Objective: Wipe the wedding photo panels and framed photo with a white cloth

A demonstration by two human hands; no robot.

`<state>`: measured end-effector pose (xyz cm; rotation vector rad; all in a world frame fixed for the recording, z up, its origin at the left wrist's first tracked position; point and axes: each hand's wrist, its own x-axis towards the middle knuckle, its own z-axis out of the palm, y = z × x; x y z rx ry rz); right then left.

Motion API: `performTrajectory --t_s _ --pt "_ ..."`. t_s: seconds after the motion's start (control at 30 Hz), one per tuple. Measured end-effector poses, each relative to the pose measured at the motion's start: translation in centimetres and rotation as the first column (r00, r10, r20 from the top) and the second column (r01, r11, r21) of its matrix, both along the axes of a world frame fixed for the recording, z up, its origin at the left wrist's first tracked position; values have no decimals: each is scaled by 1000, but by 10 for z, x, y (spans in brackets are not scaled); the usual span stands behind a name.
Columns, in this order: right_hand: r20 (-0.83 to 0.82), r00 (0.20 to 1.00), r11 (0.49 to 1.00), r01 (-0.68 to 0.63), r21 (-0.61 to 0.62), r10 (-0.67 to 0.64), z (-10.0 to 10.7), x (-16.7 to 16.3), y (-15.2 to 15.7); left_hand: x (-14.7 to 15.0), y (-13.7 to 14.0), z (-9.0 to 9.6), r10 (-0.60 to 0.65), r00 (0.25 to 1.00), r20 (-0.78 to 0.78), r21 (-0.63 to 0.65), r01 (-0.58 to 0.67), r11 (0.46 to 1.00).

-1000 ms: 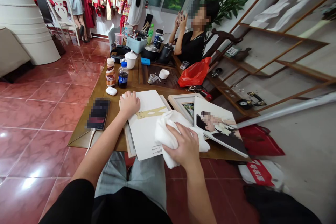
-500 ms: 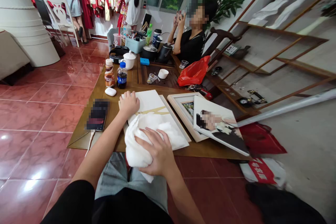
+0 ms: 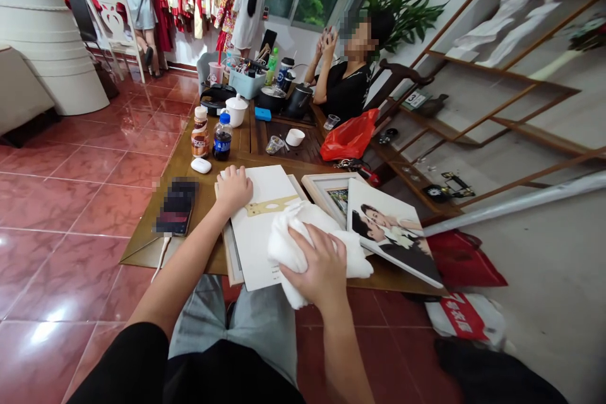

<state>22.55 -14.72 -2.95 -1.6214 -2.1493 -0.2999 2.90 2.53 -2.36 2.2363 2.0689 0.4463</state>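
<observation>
My left hand (image 3: 234, 190) presses down on the upper left corner of a white panel (image 3: 260, 246) with a gold design, its fingers lying over the surface. Under the panel, a pale frame (image 3: 233, 268) shows along the edges. My right hand (image 3: 322, 265) grips a bunched white cloth (image 3: 293, 243) over the panel's lower right part. Loose cloth spreads past the panel's right edge and hides that corner. To the right, a photo panel (image 3: 391, 227) of a couple leans across another pale frame (image 3: 312, 184).
On the wooden table (image 3: 208, 252) lie a phone (image 3: 177, 207) with a cable and a white case (image 3: 201, 166). Two bottles, a lidded white cup (image 3: 236, 110) and a red bag (image 3: 350, 137) stand farther back. A person (image 3: 353, 79) sits at the far side beside shelves.
My right hand has moved right with the cloth, uncovering the panel's lower left part and more of the gold design. My left hand stays on the panel's corner.
</observation>
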Motion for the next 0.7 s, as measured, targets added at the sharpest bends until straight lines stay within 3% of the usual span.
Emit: performTrajectory --t_s 0.27,0.43,0.53,0.63,0.7 --pt "-110 960 951 -271 -148 257 12 -55 0 0 3 -3 -6 1000 4 17 6 1000" --pt "-160 934 922 -344 -177 318 15 -52 6 -1 4 -3 -5 1000 5 15 5 1000" --pt "-141 963 957 -250 -144 230 12 -34 14 -1 2 -1 -3 1000 6 16 3 1000" --pt "-144 989 996 -38 -81 26 7 -14 24 0 1 1 0 1000 3 -2 0 1000" --pt "-165 981 994 94 -61 -103 4 -4 32 0 1 2 9 1000 -3 -14 -9 1000"
